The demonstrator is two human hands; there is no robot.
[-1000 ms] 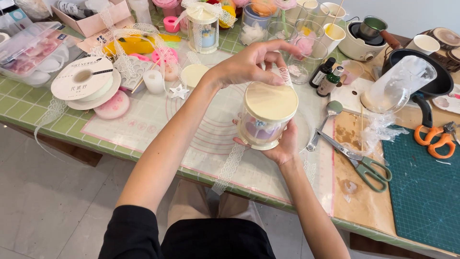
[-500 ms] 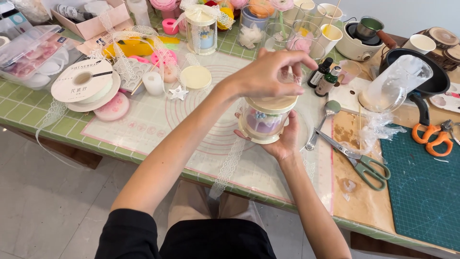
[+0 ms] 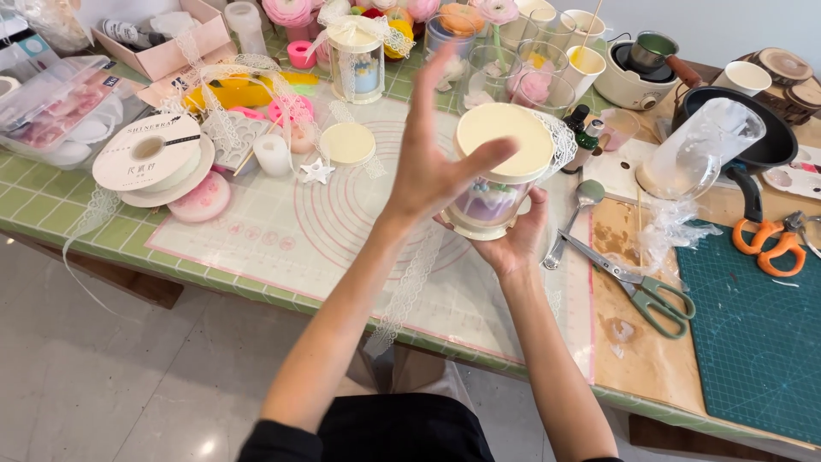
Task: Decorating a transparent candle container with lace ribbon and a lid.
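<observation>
A clear round container (image 3: 489,204) with a cream lid (image 3: 505,141) holds pastel flower shapes. My right hand (image 3: 516,244) cups it from below and behind, above the pink-lined silicone mat (image 3: 282,231). My left hand (image 3: 425,162) stands upright just left of it, fingers stretched up, with the thumb resting on the lid's edge. White lace ribbon (image 3: 409,287) hangs from the container down past the table edge, and more lace shows at the lid's right side.
Green-handled scissors (image 3: 640,293) and a spoon (image 3: 575,218) lie right of the container. Further right are orange scissors (image 3: 770,244), a green cutting mat (image 3: 753,334), a glass jug (image 3: 697,150) and a black pan (image 3: 774,141). On the left are a ribbon spool (image 3: 150,158) and a spare lid (image 3: 347,143).
My left hand has come off the top of the lid and opened upward, only the thumb still on it. The container has risen slightly in my right hand.
</observation>
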